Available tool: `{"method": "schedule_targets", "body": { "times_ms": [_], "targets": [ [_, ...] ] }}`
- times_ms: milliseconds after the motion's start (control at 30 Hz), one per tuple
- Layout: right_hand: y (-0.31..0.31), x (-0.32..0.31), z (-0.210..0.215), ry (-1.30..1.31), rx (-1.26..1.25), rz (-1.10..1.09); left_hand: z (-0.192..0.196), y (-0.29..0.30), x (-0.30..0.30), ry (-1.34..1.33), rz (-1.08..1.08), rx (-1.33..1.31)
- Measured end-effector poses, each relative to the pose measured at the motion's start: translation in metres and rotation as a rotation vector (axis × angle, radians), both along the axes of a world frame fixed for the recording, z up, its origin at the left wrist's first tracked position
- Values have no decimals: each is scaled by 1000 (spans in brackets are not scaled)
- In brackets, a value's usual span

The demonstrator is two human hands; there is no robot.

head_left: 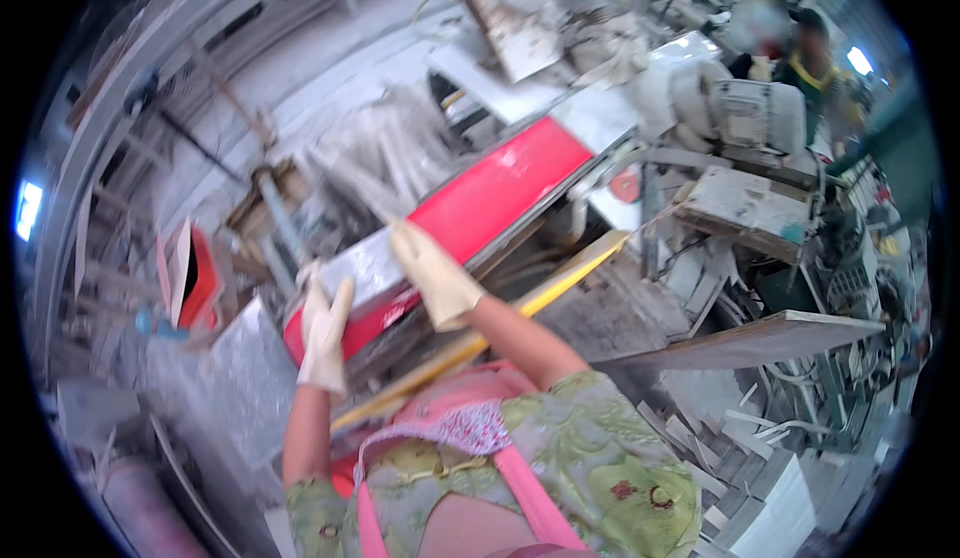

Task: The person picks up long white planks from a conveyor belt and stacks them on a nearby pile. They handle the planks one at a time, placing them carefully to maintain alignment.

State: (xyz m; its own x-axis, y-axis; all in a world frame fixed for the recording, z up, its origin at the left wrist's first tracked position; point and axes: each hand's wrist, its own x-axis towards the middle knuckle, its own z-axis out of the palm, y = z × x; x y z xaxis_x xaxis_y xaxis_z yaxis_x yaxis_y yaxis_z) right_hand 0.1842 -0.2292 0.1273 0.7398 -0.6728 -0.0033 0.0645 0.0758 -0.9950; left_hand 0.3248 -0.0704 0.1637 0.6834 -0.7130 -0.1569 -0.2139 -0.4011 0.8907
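A smooth grey rectangular slab [362,266] lies over the lower left part of a long red belt [510,180], between my hands. My left hand [324,330], in a cream glove, grips the slab's left end with the thumb set apart from the fingers. At the opposite end my right hand [432,270], gloved the same way, presses against the slab with its fingers long and close together. The slab's underside is hidden. Red surface shows on both sides of it.
A yellow bar [570,276] runs along the belt's near side, close to my body. Right of it stand a dusty motor [757,116] and a slanted board [750,341]. Pale offcuts [715,453] are heaped at lower right. Another person [812,73] is at far right.
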Motion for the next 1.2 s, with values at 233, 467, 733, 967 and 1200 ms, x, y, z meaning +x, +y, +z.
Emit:
{"method": "schedule_targets", "body": {
  "times_ms": [233, 467, 733, 967, 1200],
  "targets": [
    [0, 11, -20, 17, -110, -57, 6, -49, 34, -778, -558, 482],
    [3, 19, -37, 34, -244, -129, 5, -74, 25, -931, -769, 798],
    [9, 22, -31, 63, -161, -147, 11, -68, 12, -886, -621, 635],
    [16, 38, -31, 207, -388, -520, -4, -70, 29, -925, -661, 397],
    [126, -19, -21, 142, -480, -908, 4, -53, 22, -622, -765, 210]
  ]
}}
